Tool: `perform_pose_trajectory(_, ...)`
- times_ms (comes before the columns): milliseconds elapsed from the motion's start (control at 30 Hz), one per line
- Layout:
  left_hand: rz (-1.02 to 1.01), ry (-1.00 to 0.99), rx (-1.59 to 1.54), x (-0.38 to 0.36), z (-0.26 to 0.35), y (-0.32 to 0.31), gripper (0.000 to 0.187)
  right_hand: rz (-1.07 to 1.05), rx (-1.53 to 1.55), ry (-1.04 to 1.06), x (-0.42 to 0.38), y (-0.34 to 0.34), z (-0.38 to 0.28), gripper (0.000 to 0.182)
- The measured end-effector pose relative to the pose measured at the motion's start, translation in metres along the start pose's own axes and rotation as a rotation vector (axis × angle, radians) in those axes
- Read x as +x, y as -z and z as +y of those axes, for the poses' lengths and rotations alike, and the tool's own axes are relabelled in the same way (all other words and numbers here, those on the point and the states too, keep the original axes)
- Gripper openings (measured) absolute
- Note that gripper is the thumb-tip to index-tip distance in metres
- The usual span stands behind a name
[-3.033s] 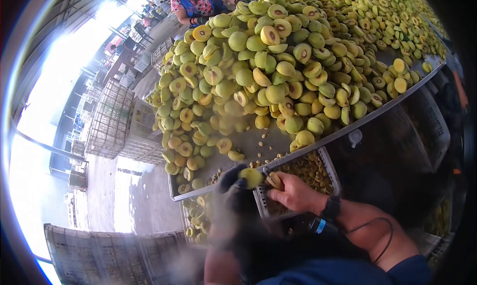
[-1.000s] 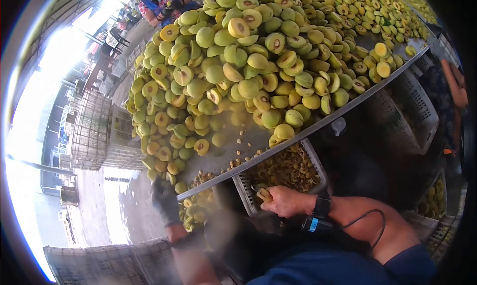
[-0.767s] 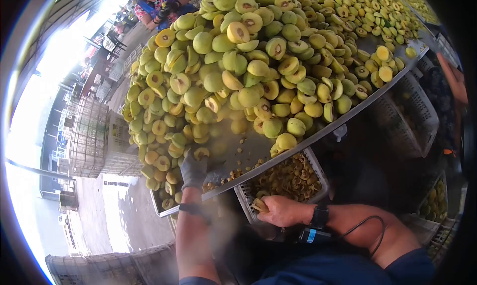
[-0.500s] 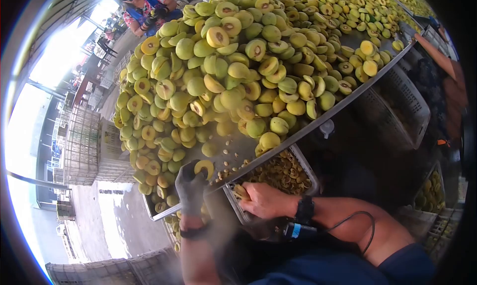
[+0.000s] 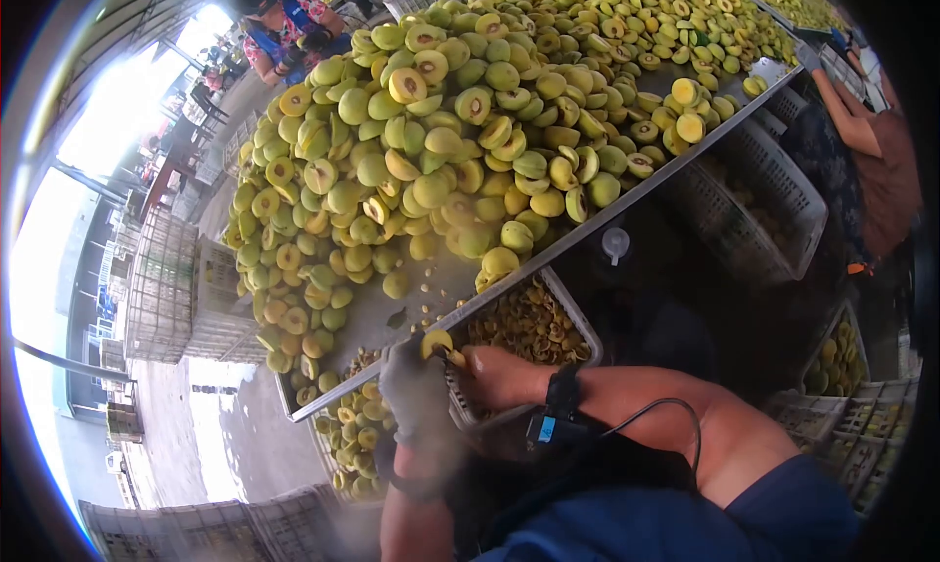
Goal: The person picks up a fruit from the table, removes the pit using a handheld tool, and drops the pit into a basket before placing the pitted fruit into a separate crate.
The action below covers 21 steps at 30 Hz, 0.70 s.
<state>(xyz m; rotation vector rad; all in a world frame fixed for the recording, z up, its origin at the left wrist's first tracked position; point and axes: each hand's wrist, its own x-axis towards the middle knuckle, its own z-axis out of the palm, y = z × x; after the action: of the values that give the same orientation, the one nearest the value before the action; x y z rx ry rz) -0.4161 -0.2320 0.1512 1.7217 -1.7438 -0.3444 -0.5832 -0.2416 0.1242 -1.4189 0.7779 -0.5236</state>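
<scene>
My left hand (image 5: 412,388), in a pale grey glove, is closed on a halved yellow-green stone fruit (image 5: 437,343) at the metal table's front rim (image 5: 529,266). Right against it is my bare right hand (image 5: 501,377), its fingers curled around a small yellowish thing (image 5: 456,358) that meets the fruit; I cannot make out what it is. Beneath and beyond my right hand stands a crate (image 5: 593,345) of brownish-yellow scraps (image 5: 534,325). A large heap of halved fruit (image 5: 431,161) covers much of the table.
Below the table's left corner is a crate of fruit halves (image 5: 352,435). Another crate (image 5: 808,205) stands under the table at right, near a co-worker in a brown top (image 5: 889,175). A second person (image 5: 294,33) works at the far left. Stacked crates (image 5: 162,288) stand left.
My left hand has come right and down with the fruit half, from over the table to beside my right hand. The view has shifted slightly, and a leaf now shows on the table.
</scene>
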Motion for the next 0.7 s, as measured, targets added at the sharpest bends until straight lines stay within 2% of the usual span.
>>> perform_pose_trajectory(33,0.015,0.014,-0.034,-0.001,-0.002,-0.001,0.028,-0.007,-0.062,-0.029,0.004,0.000,0.005,0.019)
perform_pose_trajectory(100,0.025,0.054,-0.098,-0.008,-0.002,0.001,0.027,-0.059,0.076,0.088,0.011,-0.005,0.028,0.019)
perform_pose_trajectory(133,0.006,0.122,-0.291,-0.012,-0.002,0.003,0.027,-0.094,0.143,0.145,0.012,-0.008,0.039,0.021)
perform_pose_trajectory(200,-0.007,0.241,-0.687,-0.009,-0.002,0.001,0.027,-0.161,0.301,-0.036,0.013,0.000,0.034,0.020)
perform_pose_trajectory(233,0.066,0.148,-0.608,-0.010,-0.004,-0.003,0.025,-0.195,0.391,-0.133,0.013,-0.002,0.034,0.020)
perform_pose_trajectory(267,0.126,0.059,-0.525,-0.013,-0.007,-0.012,0.023,-0.170,0.319,-0.043,0.012,-0.006,0.031,0.019)
perform_pose_trajectory(333,0.171,0.014,-0.435,-0.019,-0.029,-0.026,0.021,-0.117,0.174,0.135,0.008,-0.010,0.021,0.017)
perform_pose_trajectory(367,0.166,0.054,-0.429,-0.020,-0.048,-0.036,0.020,-0.240,0.276,-0.017,0.006,-0.007,0.015,0.018)
perform_pose_trajectory(433,0.205,-0.238,-0.035,-0.018,-0.048,-0.029,0.029,-0.477,0.482,-0.327,-0.002,0.004,0.005,0.023)
perform_pose_trajectory(533,-0.085,-0.061,-0.392,-0.013,-0.019,-0.006,0.036,-0.652,0.716,-0.349,-0.009,0.004,-0.002,0.026)
perform_pose_trajectory(633,-0.121,0.142,-0.810,-0.014,-0.028,-0.013,0.043,-0.614,0.692,-0.307,-0.015,0.003,-0.010,0.036)
perform_pose_trajectory(700,-0.036,0.134,-0.682,-0.012,-0.023,-0.016,0.044,-0.568,0.715,-0.340,-0.018,0.003,-0.017,0.035)
